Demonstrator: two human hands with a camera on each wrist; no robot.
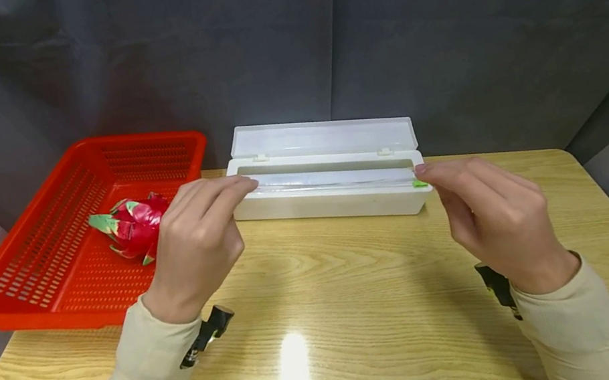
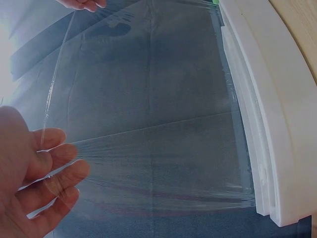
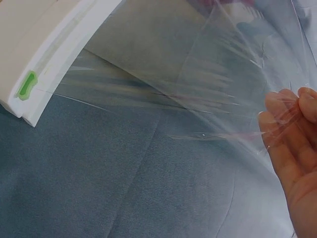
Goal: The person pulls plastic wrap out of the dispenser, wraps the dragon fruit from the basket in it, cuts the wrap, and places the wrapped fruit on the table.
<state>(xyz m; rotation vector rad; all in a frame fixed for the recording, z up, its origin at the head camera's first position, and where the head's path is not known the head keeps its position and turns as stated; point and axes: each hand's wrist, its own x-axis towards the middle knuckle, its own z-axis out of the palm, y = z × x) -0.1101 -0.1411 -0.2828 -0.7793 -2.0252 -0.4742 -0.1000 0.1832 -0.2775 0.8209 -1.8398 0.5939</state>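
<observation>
A sheet of clear cling film [image 2: 148,99] stretches from a white dispenser box [image 1: 332,207] toward both hands. My left hand [image 1: 197,243] pinches one corner of the film's free edge between thumb and fingers. At the other corner, my right hand [image 1: 495,217] pinches the film the same way. Between the hands the edge runs taut, with creases fanning out from each grip. The box's translucent lid [image 1: 325,135] is tipped back. A green cutter slider [image 3: 27,85] sits at the right end of the box's front edge.
To the left stands a red plastic basket [image 1: 58,320] with slotted walls. A dragon fruit [image 1: 133,230] lies in it, partly hidden behind my left hand. The wooden table [image 1: 347,291] ends at a dark grey cloth [image 1: 438,44] behind the box.
</observation>
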